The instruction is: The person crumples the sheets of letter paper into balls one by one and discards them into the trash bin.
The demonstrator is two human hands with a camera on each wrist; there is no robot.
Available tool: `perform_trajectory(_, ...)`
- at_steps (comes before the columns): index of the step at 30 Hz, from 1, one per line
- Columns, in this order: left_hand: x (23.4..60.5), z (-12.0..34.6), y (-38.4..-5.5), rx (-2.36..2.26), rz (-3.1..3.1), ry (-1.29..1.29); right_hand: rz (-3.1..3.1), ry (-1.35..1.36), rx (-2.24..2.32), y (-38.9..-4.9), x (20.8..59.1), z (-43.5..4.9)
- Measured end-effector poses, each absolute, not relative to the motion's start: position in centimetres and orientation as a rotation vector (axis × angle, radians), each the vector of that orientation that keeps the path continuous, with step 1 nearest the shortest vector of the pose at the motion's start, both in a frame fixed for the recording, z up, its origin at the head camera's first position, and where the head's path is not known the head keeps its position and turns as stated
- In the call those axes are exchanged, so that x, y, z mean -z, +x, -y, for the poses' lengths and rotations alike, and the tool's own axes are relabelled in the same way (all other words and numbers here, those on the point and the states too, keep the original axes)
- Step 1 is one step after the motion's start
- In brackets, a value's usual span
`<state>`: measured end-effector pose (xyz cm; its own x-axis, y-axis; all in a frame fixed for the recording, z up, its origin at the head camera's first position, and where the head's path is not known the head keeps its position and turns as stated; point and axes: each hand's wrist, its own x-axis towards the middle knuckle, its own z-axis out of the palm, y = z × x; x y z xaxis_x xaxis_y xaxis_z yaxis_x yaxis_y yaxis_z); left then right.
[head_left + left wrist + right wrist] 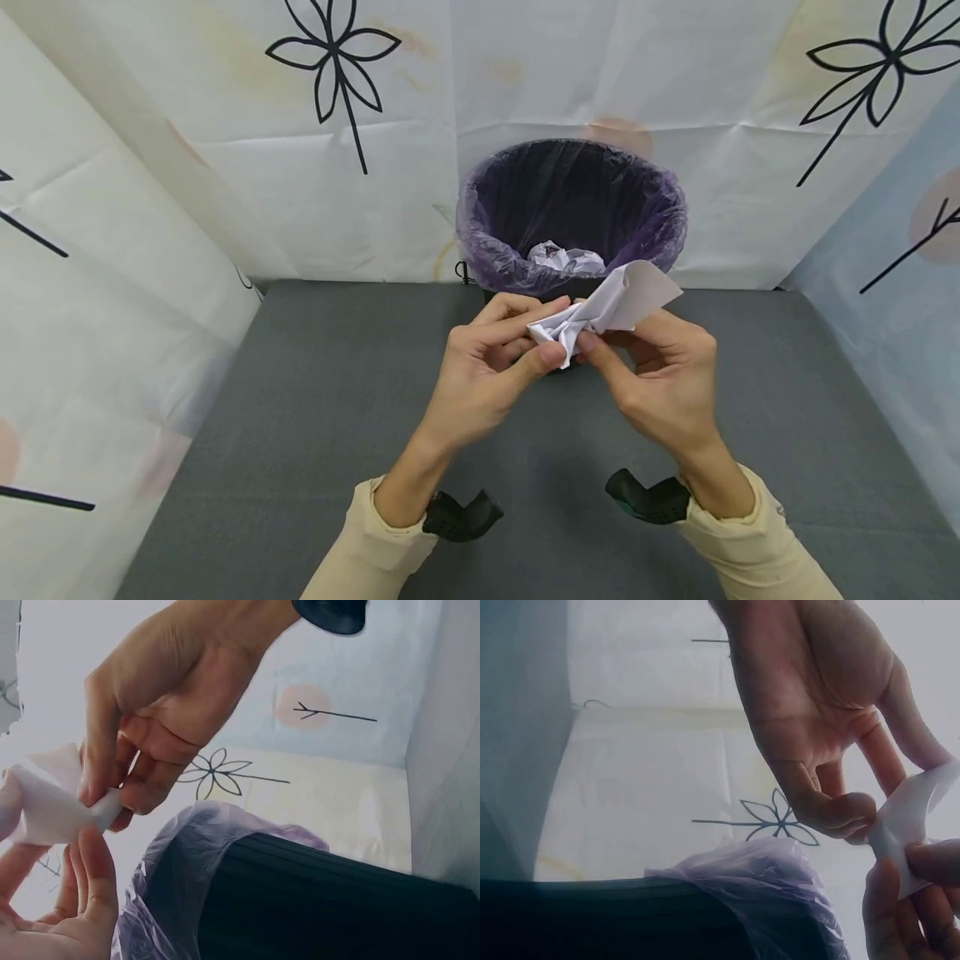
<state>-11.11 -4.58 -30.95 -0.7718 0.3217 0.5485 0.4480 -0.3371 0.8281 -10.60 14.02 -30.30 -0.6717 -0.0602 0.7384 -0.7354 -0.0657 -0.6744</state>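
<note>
A partly crumpled sheet of white paper (626, 298) is held between both hands, just in front of the trash bin. My left hand (483, 367) pinches its creased left end between thumb and fingers. With thumb and curled fingers, my right hand (667, 383) grips the lower middle, and a smooth flap sticks up to the right. The left wrist view shows the paper (52, 799) between the fingertips of both hands. Behind them stands a black bin (300, 907) lined with a purple plastic bag (487, 242). Crumpled white paper (567, 258) lies inside it.
The bin stands at the back edge of a dark grey table (337, 400). White cloth with black flower drawings (225, 183) hangs behind and at the left, with a bluish one (900, 325) at the right. Black curved pieces (463, 517) sit at both wrists.
</note>
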Motion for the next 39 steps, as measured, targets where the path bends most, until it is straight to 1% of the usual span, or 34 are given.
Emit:
perform_trajectory(4, 30.9, 4.2, -10.8, 2.228, 1.787, -0.957, 1.701, 0.887, -1.733, -10.7, 30.2, -13.7)
perform_trajectory(11, 30.7, 3.7, -10.7, 2.015, 1.856, -0.862, 1.917, 0.908, -1.264, -10.3, 29.4, -13.7)
perform_trajectory(17, 30.7, 4.1, -10.9, 2.083, 1.867, -0.814, 2.008, 1.132, -1.320, -10.0, 28.9, -14.3)
perform_trajectory(22, 30.5, 4.3, -10.8, 2.158, 1.931, -0.730, 2.048, 1.109, -1.264, -10.0, 29.3, -14.2)
perform_trajectory(27, 30.5, 4.3, -10.6, 2.275, 1.952, -0.692, 2.014, 1.115, -1.326, -10.5, 29.6, -14.3)
perform_trajectory(31, 30.5, 4.9, -10.7, 2.356, 1.965, -0.760, 2.012, 1.152, -1.340, -10.8, 29.6, -14.7)
perform_trajectory(37, 30.5, 6.6, -11.4, 2.388, 1.963, -1.085, 2.027, 1.185, -1.362, -10.8, 29.4, -15.5)
perform_trajectory(39, 30.6, 6.8, -11.6, 2.348, 1.970, -1.136, 2.017, 1.220, -1.427, -10.9, 29.4, -15.6)
